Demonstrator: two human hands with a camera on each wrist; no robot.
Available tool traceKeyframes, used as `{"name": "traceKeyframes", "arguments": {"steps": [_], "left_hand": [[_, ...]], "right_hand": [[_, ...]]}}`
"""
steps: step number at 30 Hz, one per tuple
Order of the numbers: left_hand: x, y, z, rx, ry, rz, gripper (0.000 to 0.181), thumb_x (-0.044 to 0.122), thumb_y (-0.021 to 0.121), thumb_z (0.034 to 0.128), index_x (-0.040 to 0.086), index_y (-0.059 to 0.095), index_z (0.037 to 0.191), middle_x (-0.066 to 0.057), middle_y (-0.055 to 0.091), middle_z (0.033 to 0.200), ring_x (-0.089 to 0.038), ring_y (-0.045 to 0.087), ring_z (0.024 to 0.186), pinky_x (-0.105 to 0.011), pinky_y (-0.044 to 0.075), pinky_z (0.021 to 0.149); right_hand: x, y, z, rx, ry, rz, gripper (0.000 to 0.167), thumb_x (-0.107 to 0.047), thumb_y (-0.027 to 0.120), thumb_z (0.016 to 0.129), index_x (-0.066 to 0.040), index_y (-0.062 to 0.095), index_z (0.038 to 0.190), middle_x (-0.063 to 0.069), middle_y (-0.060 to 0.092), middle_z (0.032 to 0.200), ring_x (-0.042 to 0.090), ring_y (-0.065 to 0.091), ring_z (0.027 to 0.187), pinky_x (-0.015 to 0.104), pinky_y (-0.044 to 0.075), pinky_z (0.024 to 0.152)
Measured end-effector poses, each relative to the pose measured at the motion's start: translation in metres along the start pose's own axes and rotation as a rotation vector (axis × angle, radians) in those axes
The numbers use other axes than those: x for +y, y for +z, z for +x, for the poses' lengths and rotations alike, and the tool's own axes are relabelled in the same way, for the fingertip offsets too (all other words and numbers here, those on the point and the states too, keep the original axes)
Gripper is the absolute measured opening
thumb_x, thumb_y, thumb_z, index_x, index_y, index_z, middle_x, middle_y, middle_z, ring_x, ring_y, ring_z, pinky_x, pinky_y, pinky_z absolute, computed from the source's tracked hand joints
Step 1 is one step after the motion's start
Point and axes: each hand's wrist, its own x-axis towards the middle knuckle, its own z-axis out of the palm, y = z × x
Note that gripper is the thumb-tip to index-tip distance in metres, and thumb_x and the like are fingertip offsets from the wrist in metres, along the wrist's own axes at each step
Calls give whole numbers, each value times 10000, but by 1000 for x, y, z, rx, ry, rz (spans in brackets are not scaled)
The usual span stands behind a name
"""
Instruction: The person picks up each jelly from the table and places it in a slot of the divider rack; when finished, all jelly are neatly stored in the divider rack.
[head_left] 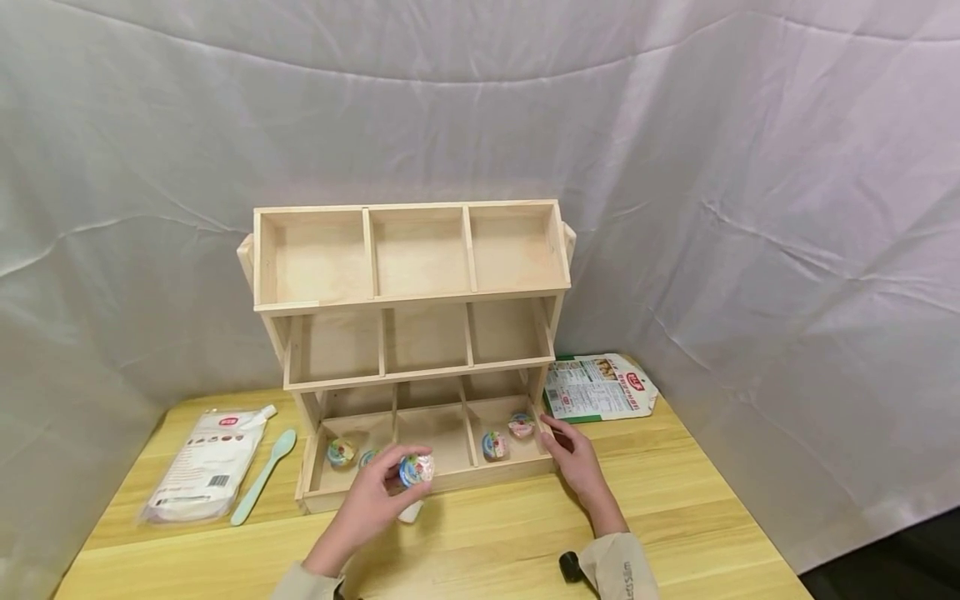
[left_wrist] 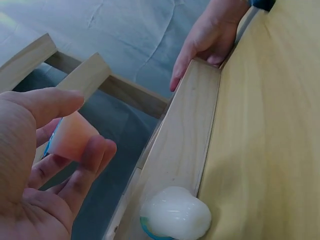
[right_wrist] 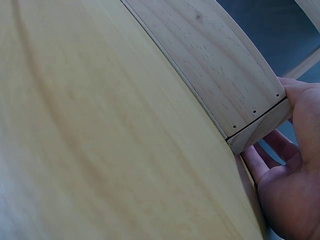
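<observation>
My left hand (head_left: pixel 371 496) holds a pink jelly cup (head_left: pixel 417 470) between thumb and fingers, above the front edge of a three-tier wooden rack (head_left: pixel 420 375). A white jelly cup (left_wrist: pixel 177 212) lies on the table against the rack's front board, mostly hidden behind the hand in the head view. At the rack's bottom right front corner, my right hand (head_left: pixel 577 462) grips the side board. Two pink jelly cups (head_left: pixel 495 446) sit in the bottom right compartment. The bottom left one has a yellowish jelly cup (head_left: pixel 341 452) and another (head_left: pixel 367 458), partly covered by the left hand.
Left of the rack lie a white plastic pouch (head_left: pixel 206 467) and a pale green spoon (head_left: pixel 264 477). A green and white package (head_left: pixel 600 387) rests at the back right. Grey cloth (head_left: pixel 420 133) hangs around the wooden table (head_left: pixel 675 517). A small black object (head_left: pixel 570 567) is by the right sleeve.
</observation>
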Motion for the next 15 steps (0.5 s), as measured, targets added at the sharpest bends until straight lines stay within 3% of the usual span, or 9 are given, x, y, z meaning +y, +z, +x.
{"name": "traceKeyframes", "arguments": {"steps": [5,12,15], "left_hand": [[0,4,14,23,-42,29,446,171,813,905,182,657,1322,-109,615,1261,-162,686,1023,-214,597,861],[-5,8,32,71,-54,99,446,143,853,862,227,693,1270,-58,653,1168,-142,674,928,-199,592,784],[-10,10,38,92,-36,156,448,131,855,859,210,700,1272,-13,665,1165,-102,664,887,-209,589,757]], "right_hand": [[-12,-1,-5,-4,0,-15,445,-134,601,1059,4,539,1478,237,515,1528,418,537,1356,127,462,939],[30,3,10,47,-1,-14,453,-255,646,1041,-105,590,1464,158,546,1524,365,551,1354,210,491,1000],[34,4,12,52,-7,-14,451,-273,651,1037,-123,598,1459,143,554,1518,356,565,1337,224,506,991]]}}
